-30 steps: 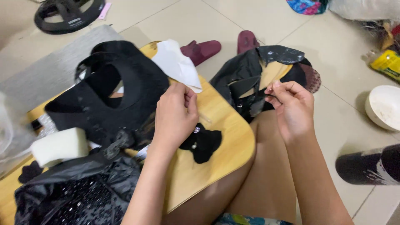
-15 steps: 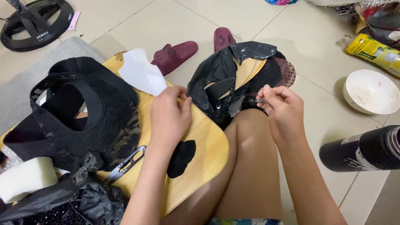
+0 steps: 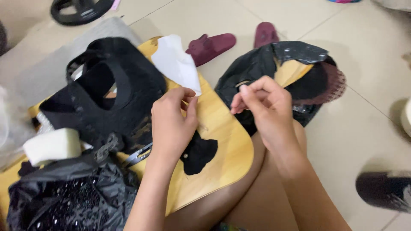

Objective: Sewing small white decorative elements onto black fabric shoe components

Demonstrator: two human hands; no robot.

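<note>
The left hand (image 3: 171, 124) rests on a yellow wooden board (image 3: 222, 141) that lies across the person's lap. Its fingers are curled together, thumb and forefinger pinched at the lower corner of a white paper piece (image 3: 176, 64), which lies on the board just above the fingertips. Under the heel of this hand, partly covered by it, lies a small black fabric cutout (image 3: 200, 153), flat on the board and touching the palm side of the hand.

The right hand (image 3: 263, 107) hovers just beside the left, over the board's right edge. Its fingers are bunched together with the tips pinched; whether anything thin sits between them cannot be told.

Left of the left hand lies a black lace garment (image 3: 107, 98), with a metal hair clip (image 3: 138, 155) at its lower edge and a white foam block (image 3: 53, 145) beside it. Behind the right hand sits a black plastic bag (image 3: 265, 64), with two maroon slippers (image 3: 212, 45) on the tiled floor (image 3: 364, 128) beyond.
</note>
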